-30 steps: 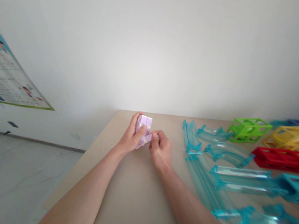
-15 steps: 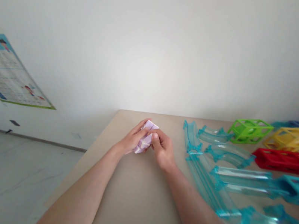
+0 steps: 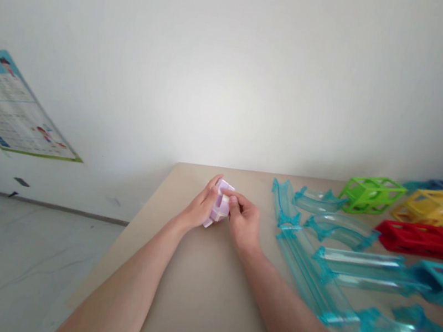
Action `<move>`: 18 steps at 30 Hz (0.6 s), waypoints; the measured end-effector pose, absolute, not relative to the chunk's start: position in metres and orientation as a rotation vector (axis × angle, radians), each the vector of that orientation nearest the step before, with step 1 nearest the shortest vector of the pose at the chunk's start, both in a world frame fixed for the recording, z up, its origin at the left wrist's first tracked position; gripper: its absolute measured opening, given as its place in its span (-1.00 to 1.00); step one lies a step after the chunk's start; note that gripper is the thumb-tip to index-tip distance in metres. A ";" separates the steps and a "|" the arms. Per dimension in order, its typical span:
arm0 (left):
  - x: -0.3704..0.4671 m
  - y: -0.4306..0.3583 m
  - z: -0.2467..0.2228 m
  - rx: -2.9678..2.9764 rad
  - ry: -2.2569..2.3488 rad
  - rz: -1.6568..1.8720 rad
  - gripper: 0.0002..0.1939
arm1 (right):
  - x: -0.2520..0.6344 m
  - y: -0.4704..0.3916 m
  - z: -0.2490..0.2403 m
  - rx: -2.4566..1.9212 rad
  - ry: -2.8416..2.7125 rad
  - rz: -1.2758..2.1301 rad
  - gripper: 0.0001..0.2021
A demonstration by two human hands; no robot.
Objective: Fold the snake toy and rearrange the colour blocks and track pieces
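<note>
A small lilac box-shaped object with pale edges [image 3: 222,206] is held tilted above the table; its exact kind cannot be made out. My left hand [image 3: 200,206] wraps round it from the left, thumb on the near face and fingers behind. From the right, my right hand [image 3: 244,220] is closed, with thumb and index finger pinching at the object's upper right part. The index fingertip lies across its face. My fingers cover some of the object.
Clear teal track pieces [image 3: 310,270] lie right of my right forearm on the beige table [image 3: 199,308]. Beyond them stand a green frame block [image 3: 372,195], a yellow one [image 3: 436,207] and a red one [image 3: 428,241]. A white wall [image 3: 237,67] rises behind; a poster [image 3: 20,106] hangs left.
The lilac object has turned slightly, showing more of its face. Both hands have shifted a little to the right, and my right index finger now stretches farther over the object.
</note>
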State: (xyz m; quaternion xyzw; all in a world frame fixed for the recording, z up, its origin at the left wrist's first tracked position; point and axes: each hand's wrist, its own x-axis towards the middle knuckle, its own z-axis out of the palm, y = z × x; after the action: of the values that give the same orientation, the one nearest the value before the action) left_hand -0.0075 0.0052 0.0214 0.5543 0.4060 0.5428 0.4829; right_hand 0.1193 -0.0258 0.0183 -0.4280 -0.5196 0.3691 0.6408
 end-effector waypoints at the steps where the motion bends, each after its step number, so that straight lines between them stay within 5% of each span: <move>1: -0.007 0.004 0.021 1.363 0.967 1.282 -0.41 | 0.119 -0.026 0.019 -0.976 -1.190 0.833 -0.70; 11: -0.001 0.006 0.017 1.526 0.934 1.340 -0.45 | 0.115 -0.030 0.024 -1.003 -1.295 0.757 -0.64; 18: -0.002 0.007 0.019 1.447 0.920 1.206 -0.44 | 0.114 -0.033 0.026 -0.976 -1.293 0.736 -0.81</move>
State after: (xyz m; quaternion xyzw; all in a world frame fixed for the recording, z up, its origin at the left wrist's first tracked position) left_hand -0.0016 0.0073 0.0192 0.5980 0.3802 0.4984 0.4994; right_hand 0.1136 -0.0331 0.0255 -0.4261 -0.5644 0.3213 0.6298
